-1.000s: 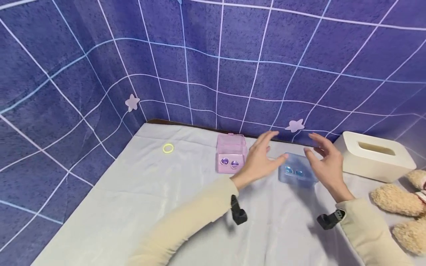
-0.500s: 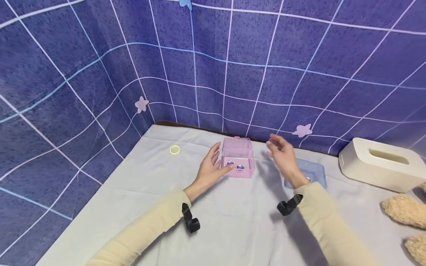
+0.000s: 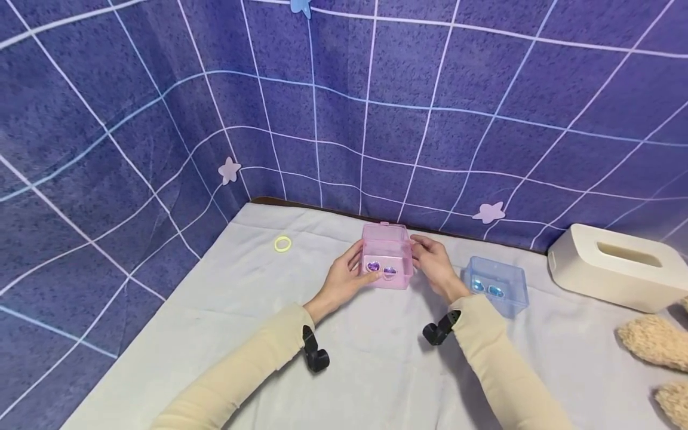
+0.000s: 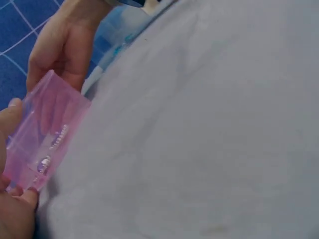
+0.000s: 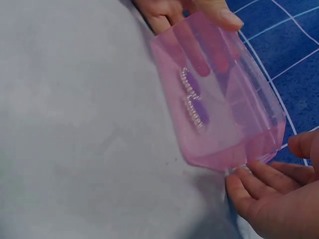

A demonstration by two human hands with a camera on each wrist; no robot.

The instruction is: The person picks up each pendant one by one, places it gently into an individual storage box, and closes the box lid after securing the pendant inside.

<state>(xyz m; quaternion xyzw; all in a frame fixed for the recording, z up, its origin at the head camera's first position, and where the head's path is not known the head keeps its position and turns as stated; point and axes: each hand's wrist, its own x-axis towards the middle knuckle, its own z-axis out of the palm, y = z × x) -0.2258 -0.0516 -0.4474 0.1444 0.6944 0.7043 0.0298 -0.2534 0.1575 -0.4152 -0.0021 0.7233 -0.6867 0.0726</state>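
A pink see-through box (image 3: 387,280) stands on the white cloth with its hinged lid (image 3: 385,233) raised at the back. Inside lie two purple gems with beaded rims (image 3: 373,266). My left hand (image 3: 341,278) grips the box's left side, thumb over the rim and fingers along the wall. At the opposite side is my right hand (image 3: 434,266). In the right wrist view, the right fingers (image 5: 259,186) touch the side wall near the hinge, and the thumb is apart from the box.
A blue see-through box (image 3: 510,278) with two blue gems sits right of my right hand. Beyond it are a cream tissue box (image 3: 607,280) and plush tan limbs (image 3: 650,340). A yellow ring (image 3: 282,243) lies at the left. A blue gridded curtain (image 3: 333,137) hangs behind.
Both hands have moved left from the blue box to the pink box. The left hand has taken hold of its side, and the right fingers have come against the other side.
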